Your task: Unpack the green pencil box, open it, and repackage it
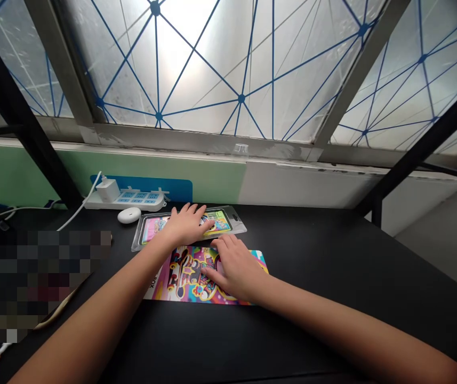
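The only legible marking is the letters "OX", printed sideways near the edge of the pink-and-yellow cartoon-printed card [182,277]. Any letters before them are uncertain. Print on the clear plastic blister pack [237,226] and the white power strip [124,199] is too small to read.

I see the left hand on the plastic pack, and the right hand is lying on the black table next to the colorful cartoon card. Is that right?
Not quite. The right hand isn't on the black table; it rests on the colorful cartoon card, as the head view shows. The left hand is on the plastic pack, as you said.
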A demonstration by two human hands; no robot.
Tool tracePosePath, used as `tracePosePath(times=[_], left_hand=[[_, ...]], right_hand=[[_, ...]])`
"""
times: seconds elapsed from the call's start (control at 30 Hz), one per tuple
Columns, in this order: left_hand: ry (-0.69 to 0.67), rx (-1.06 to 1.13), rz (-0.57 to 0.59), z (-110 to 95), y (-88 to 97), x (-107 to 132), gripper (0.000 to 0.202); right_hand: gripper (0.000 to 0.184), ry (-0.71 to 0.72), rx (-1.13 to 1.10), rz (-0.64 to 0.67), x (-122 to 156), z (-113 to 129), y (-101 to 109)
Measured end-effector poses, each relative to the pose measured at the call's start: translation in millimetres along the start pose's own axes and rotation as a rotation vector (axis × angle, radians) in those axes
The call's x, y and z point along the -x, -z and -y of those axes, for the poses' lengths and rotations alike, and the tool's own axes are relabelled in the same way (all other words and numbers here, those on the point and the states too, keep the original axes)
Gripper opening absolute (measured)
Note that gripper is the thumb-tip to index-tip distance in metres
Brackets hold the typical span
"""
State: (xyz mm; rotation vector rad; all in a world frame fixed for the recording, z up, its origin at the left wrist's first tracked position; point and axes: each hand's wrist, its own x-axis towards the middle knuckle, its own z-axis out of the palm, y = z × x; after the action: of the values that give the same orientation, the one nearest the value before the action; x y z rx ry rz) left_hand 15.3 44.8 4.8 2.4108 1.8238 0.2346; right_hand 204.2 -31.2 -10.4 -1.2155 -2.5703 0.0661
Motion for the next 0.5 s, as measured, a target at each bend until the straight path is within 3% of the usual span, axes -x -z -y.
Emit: tracePosePath(times=[0.33,0.5], left_hand=[[-0.076,-0.004,0.002,0.2,2.6,5.1,0.072],[-0.082,0.017,0.015,1.5,6.5,6.3,0.073]], right_hand=[[0.034,-0.058,0.020,-0.072,9.8,7.3,-4.3],[0.035,-0.112,0.022,-0.002,9.4,9.4,0.7]])
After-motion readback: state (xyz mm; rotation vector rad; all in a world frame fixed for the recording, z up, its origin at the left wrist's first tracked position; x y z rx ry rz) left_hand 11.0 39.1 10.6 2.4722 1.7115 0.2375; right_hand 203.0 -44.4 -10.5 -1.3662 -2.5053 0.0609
